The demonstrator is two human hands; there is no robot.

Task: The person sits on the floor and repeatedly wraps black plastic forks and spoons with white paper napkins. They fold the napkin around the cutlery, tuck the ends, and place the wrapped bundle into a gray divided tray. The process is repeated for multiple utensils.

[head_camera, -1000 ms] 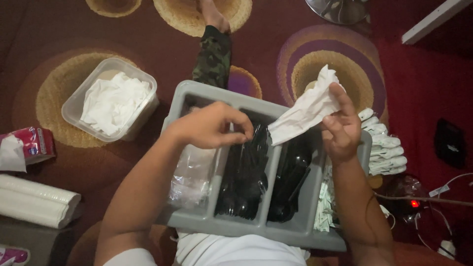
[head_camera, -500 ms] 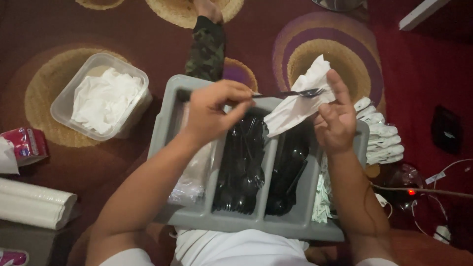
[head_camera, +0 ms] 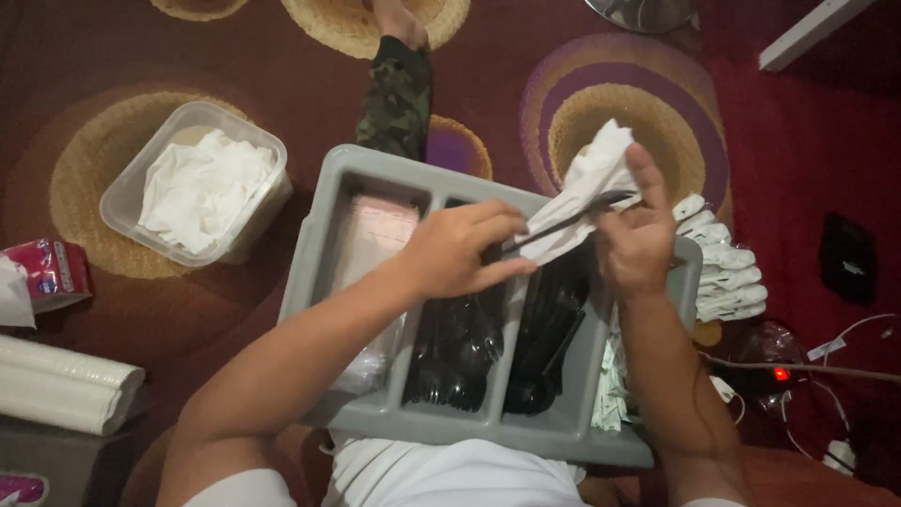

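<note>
Over the tray (head_camera: 324,282), the left hand (head_camera: 460,252) pinches a black utensil (head_camera: 563,221) and lays it across the napkin (head_camera: 587,183), which the right hand (head_camera: 638,246) cradles half-open, thumb pressing it, as backing.

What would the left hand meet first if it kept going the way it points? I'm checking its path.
Likely the white napkin in the right hand; the left hand points its black utensil there.

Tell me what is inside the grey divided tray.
The grey tray holds clear packets in its left compartment, black plastic cutlery in the two middle ones, and pale packets at right. Lower layers are hidden.
</note>
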